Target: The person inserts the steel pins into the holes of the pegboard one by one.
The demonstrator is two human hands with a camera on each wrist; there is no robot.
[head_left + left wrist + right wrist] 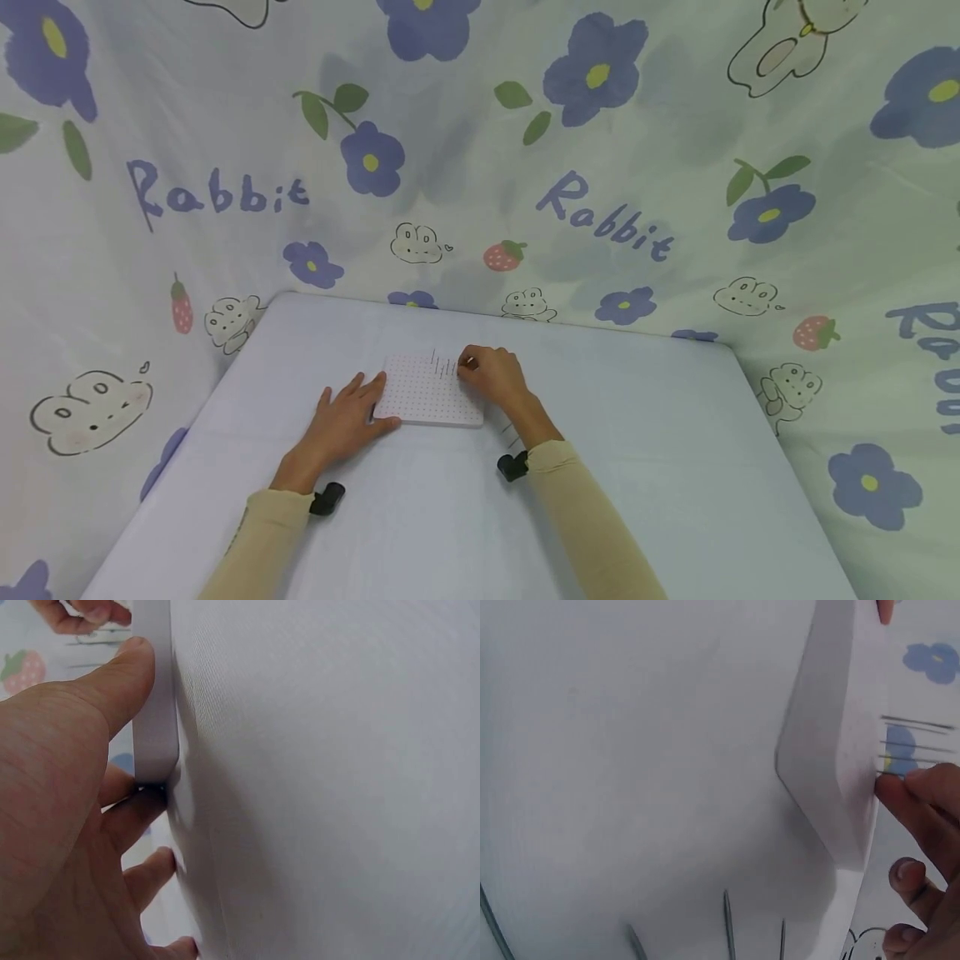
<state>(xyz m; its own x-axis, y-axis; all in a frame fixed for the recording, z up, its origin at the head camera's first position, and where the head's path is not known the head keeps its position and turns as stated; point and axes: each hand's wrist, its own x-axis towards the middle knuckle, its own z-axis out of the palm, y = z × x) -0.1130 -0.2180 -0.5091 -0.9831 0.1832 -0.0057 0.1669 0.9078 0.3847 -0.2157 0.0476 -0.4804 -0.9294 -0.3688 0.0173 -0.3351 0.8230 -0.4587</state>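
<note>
A white board [427, 402] with a grid of small holes lies on the table. Several thin dark needles [442, 365] stand upright in a row near its far right part. My right hand [493, 375] pinches a needle [889, 774] between thumb and index finger at the end of that row, close to the board's surface. At the board's left side, my left hand [347, 423] rests with spread fingers. Its thumb [124, 679] lies against the near edge, and its index finger touches the left edge.
Several loose needles [729, 922] lie on the white tabletop [675, 450], near my right wrist. Behind the table hangs a cloth [465, 183] printed with flowers and rabbits. Small black cameras [327, 498] sit on both wrists.
</note>
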